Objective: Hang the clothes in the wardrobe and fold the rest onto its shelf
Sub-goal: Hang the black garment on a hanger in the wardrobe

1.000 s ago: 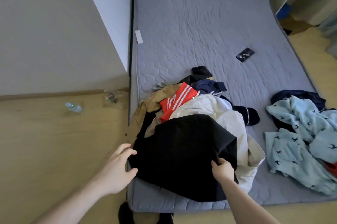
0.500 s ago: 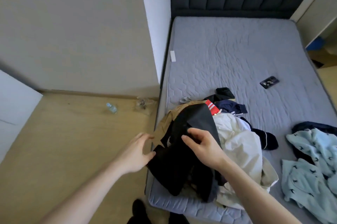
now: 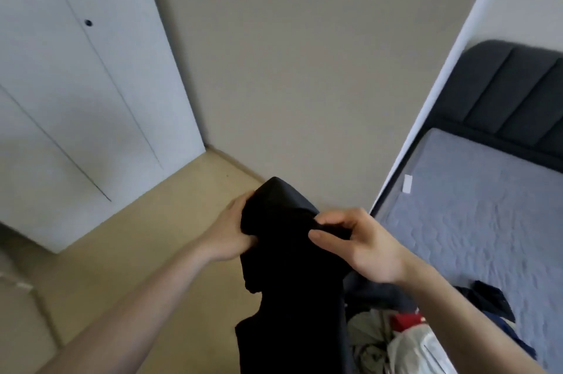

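Black garment [image 3: 289, 267]: held up between both hands above the floor, left of the bed [image 3: 472, 221], long axis hanging straight down. Left hand [image 3: 231, 233] grips its upper left edge; right hand [image 3: 362, 242] pinches the top. Closed wardrobe [image 3: 76, 99] stands far left, nearer the left hand.

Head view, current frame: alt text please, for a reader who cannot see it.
Two bare hands hold up a black fabric garment: the left hand grips its left edge and the right hand pinches its top. White wardrobe doors stand closed at left; a grey quilted mattress with piled clothes lies at right.
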{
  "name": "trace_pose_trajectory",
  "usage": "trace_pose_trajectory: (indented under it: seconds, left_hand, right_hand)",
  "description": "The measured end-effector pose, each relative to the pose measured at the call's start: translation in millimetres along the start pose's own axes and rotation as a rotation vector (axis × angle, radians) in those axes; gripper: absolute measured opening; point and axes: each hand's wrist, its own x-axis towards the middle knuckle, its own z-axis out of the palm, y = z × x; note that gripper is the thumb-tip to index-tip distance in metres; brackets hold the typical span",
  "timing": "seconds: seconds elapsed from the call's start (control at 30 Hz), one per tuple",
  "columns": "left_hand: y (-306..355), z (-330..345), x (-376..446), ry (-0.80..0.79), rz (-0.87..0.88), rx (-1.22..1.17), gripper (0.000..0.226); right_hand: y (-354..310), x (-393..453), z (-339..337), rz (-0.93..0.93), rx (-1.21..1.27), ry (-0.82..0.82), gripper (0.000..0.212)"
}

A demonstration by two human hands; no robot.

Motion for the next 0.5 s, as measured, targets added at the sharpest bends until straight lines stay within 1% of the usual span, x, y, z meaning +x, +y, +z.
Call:
trace_pose_trajectory:
  seconds: [0.03, 0.1, 0.13, 0.17, 0.2, 0.23, 0.27, 0.3, 0.37, 0.5]
  left_hand:
    - [-20, -14, -1, 0.007, -0.075, -0.045, 0.084]
    - [-72, -40, -8, 0.027, -0.312, -0.239, 0.083]
    - [-99, -54, -15, 0.022, -0.448, -0.327, 0.07]
    - [-124, -69, -21, 0.01, -0.54, -0.391, 0.052]
    - [-144, -86, -27, 0.019, -0.569, -0.44, 0.035]
    - [-160, -103, -34, 0.054, -0.552, -0.463, 0.023]
    - [-173, -127, -42, 0.101, -0.517, -0.47, 0.016]
    - [-178, -148, -47, 0.14, -0.485, -0.467, 0.015]
    - [-179, -185, -51, 0.205, -0.433, -0.401, 0.02]
    - [-178, -266, -41, 0.3, -0.298, -0.219, 0.021]
  right_hand:
    - [-5, 22, 9, -0.013, -0.018, -0.032, 0.036]
    - [-16, 69, 31, -0.042, -0.076, -0.096, 0.037]
    - [-21, 91, 41, -0.048, -0.108, -0.125, 0.038]
    - [-25, 113, 51, -0.048, -0.139, -0.153, 0.038]
    - [-27, 132, 59, -0.047, -0.171, -0.175, 0.037]
    - [-28, 148, 66, -0.047, -0.206, -0.185, 0.036]
    - [-28, 169, 74, -0.05, -0.235, -0.181, 0.034]
    - [-25, 182, 77, -0.042, -0.256, -0.16, 0.03]
    - [-14, 203, 78, -0.004, -0.319, -0.097, 0.022]
    - [12, 266, 99, 0.133, -0.446, 0.061, 0.024]
